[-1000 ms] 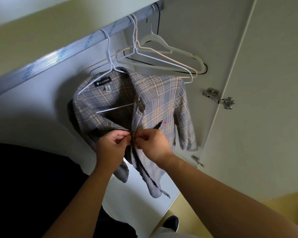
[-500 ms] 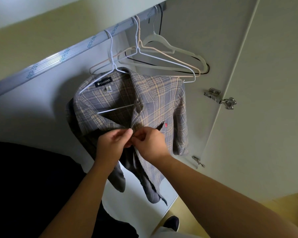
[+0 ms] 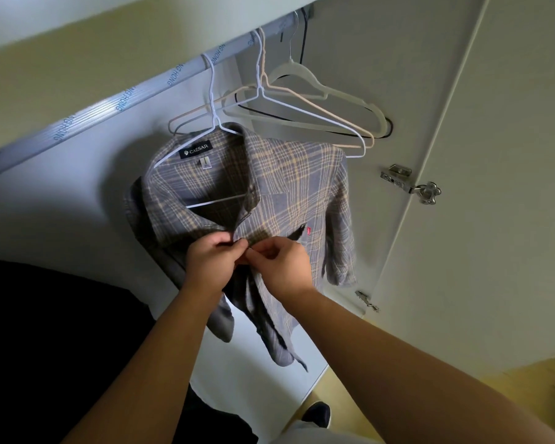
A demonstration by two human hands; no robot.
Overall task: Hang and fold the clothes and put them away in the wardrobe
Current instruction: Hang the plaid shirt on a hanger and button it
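Pinching the front edges of the plaid shirt with left hand and right hand, fingertips now touching, slightly apart a second ago. Hung on a white wire hanger from the wardrobe rail. Counted: one shirt, five hangers, four of them bare hangers, two door hinges.

The pale cream wardrobe stands open, its back panel a cooler bluish white in soft, dim light. A ribbed silver hanging rail with blue lettering runs slantwise under the top board. The off-white wardrobe door is swung open at right, fixed by an upper metal hinge and a lower metal hinge. A yellowish floor shows below. A black mass fills the lower left.
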